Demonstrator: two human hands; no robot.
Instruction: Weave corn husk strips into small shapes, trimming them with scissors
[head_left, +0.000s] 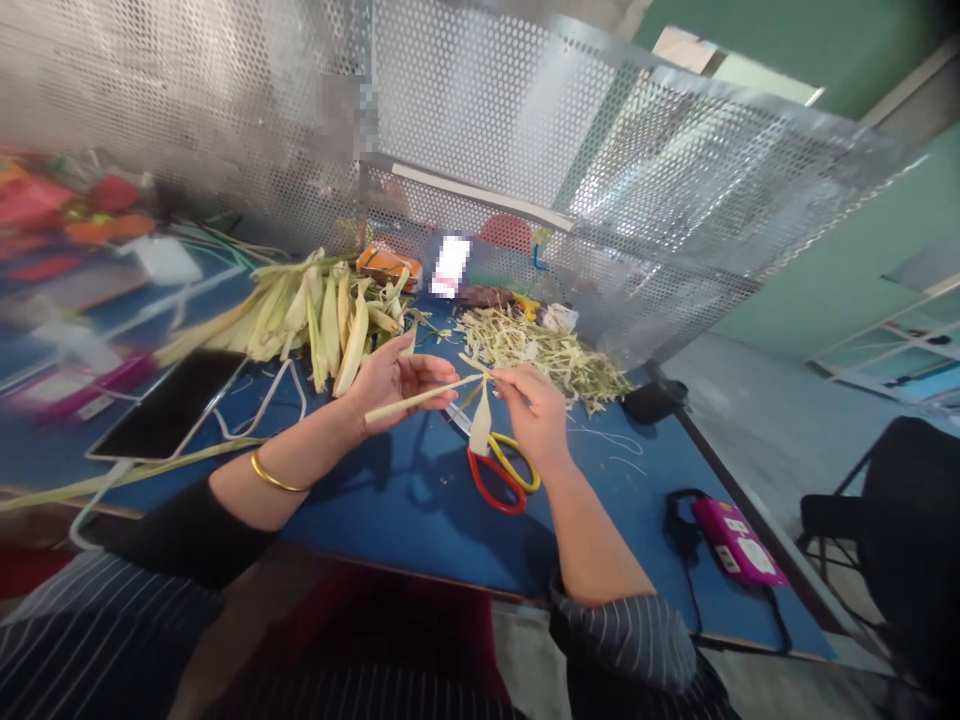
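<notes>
My right hand (531,405) is closed in a pinch on pale corn husk strips (421,400) where they cross. One long, narrow strip runs left from the pinch across my left palm, and a wider piece of husk (481,425) hangs down. My left hand (401,380) has its thumb raised and fingers stretched out, lying behind the long strip. Beneath the hands lie scissors (499,490) with one red and one yellow handle loop. The hanging husk partly covers the scissors.
A bundle of corn husks (292,315) lies back left, and a pile of shredded husk (536,350) back right. A tablet (169,405) with a white cable is at left. A magenta box (739,540) with a black cord sits right. A perforated metal screen (480,100) stands behind.
</notes>
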